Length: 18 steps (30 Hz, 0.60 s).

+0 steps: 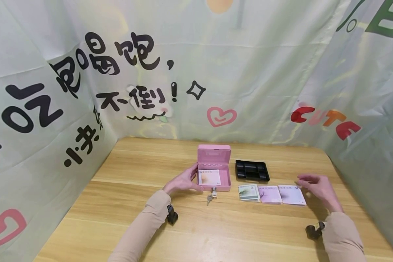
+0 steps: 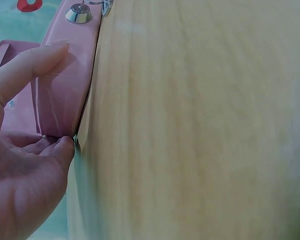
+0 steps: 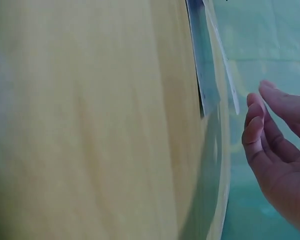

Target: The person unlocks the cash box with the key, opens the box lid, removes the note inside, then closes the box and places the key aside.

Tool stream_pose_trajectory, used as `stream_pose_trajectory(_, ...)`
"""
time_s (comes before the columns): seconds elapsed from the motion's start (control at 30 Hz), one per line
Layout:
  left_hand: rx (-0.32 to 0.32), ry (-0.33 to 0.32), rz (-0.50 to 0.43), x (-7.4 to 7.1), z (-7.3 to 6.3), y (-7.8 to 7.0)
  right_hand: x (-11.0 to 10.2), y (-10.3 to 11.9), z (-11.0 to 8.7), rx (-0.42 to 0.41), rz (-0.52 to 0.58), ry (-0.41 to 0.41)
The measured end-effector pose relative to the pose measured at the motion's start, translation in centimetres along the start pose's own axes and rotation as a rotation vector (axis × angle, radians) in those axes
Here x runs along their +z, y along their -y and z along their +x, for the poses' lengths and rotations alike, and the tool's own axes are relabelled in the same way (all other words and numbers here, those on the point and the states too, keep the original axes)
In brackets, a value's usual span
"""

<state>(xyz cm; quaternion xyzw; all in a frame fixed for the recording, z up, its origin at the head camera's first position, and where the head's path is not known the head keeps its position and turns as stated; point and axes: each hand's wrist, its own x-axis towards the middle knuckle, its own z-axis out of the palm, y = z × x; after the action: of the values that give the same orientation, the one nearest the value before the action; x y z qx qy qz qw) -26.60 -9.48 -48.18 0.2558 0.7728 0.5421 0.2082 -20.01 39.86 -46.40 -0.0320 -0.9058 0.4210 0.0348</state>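
A small pink cash box [image 1: 227, 188] stands with its lid raised, and a pale note [image 1: 209, 177] lies inside. My left hand [image 1: 185, 180] holds its front left corner. In the left wrist view the thumb presses the front wall beside the round lock [image 2: 79, 14], while the other fingers sit against the side wall. Right of the box, a green note [image 1: 249, 193], a purple note [image 1: 270, 194] and a pale violet note [image 1: 292, 195] lie in a row. Beside the violet note's right edge hovers my right hand [image 1: 321, 186], fingers loosely bent, holding nothing.
A black compartment tray [image 1: 252, 166] lies behind the notes, right of the box. Keys [image 1: 209, 199] lie at the box's front, by its latch. The wooden table [image 1: 196, 233] meets printed cloth walls [image 1: 262, 72] at the back and sides.
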Motion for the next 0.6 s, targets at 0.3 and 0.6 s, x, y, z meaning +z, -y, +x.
stream_pose_trajectory(0.3, 0.003, -0.003, 0.011, 0.1, 0.0, 0.0, 0.4, 1.1, -0.3, -0.033, 0.034, -0.041)
stream_pose_trajectory(0.6, 0.005, -0.001, -0.004, 0.1, 0.1, 0.2, 2.0, 4.2, 0.2, -0.104, 0.09, 0.037)
